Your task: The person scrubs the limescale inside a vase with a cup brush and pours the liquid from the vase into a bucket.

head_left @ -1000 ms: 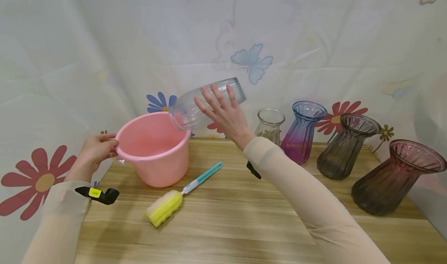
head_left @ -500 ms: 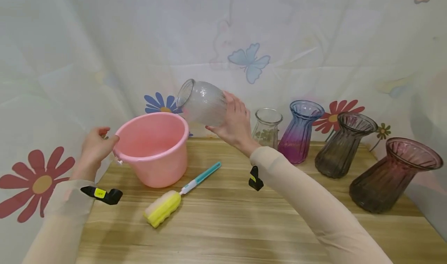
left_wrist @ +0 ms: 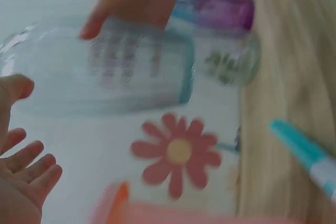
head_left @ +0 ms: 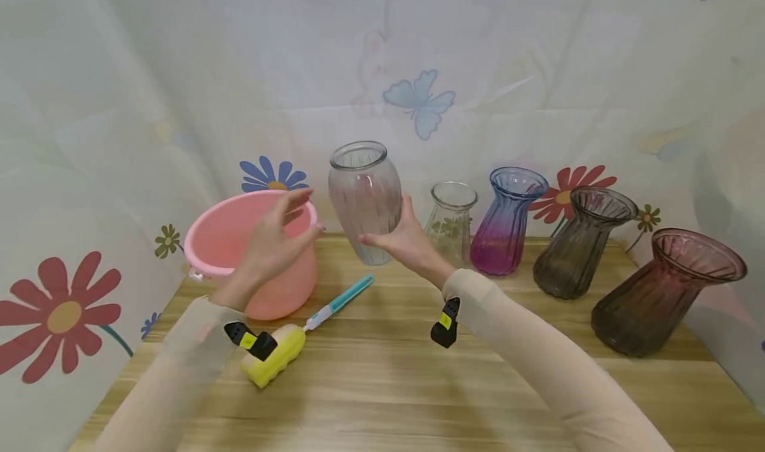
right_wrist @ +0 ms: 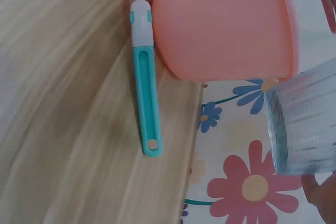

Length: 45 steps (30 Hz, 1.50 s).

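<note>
Clear vase hovers above wood-grain table, flowered sheeting behind.

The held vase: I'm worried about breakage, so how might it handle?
The vase looks like clear glass, so probably stiff and fragile. Its shiny sides could slip in the right hand. Narrower at its base than its body, it might tip if pushed.

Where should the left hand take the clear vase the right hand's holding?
Likely high on the clear vase, just under its rim, coming from the left: it's narrower there than at the shoulders, nearly upright, and that side is uncovered. The right hand grips lower, on the right.
</note>
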Motion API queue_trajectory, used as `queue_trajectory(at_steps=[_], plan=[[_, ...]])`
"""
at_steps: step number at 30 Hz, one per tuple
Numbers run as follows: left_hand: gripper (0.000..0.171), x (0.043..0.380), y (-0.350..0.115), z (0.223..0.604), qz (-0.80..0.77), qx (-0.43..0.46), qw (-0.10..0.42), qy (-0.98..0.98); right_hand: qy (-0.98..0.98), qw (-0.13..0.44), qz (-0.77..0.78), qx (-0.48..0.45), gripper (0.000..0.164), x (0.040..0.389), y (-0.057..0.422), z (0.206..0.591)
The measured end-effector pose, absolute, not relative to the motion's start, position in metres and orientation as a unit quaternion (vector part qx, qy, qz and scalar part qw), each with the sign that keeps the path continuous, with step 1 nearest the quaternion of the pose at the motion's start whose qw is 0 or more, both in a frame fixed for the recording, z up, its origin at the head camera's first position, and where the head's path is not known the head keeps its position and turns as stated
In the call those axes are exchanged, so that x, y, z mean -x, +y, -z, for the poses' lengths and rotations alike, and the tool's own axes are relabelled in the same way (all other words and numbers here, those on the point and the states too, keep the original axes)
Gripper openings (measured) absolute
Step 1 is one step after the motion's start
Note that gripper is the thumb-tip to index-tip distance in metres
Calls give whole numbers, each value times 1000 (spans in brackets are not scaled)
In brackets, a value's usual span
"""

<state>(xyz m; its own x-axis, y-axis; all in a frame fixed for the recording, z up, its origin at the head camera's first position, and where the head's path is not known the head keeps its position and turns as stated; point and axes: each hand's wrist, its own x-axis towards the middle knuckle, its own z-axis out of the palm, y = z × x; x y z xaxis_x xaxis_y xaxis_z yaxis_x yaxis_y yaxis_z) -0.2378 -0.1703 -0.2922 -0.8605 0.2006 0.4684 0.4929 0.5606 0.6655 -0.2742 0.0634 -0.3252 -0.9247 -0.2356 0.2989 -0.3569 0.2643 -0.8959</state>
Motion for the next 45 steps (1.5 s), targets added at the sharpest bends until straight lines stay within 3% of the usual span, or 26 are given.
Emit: queue_trajectory(at_steps=[6,12,19,27,36,45], plan=[[87,247,-130,320,508,244,58,-824,-755,18,-612,-234,91,264,73,338],[96,253,-114,347,555,241,-41,-795,-766,-13,-592,-250,99,253,90,358],[105,264,-95,388,575,246,-39,-779,-791,-70,-559,-237,99,259,113,385],[108,274,-80,418,574,216,-46,-788,-795,-81,-546,-251,95,260,131,395],[111,283,-71,427,546,179,-33,-818,-788,-79,-567,-229,101,281,140,422],[106,292,-68,425,542,164,-32,-824,-806,-94,-545,-209,99,277,138,411]])
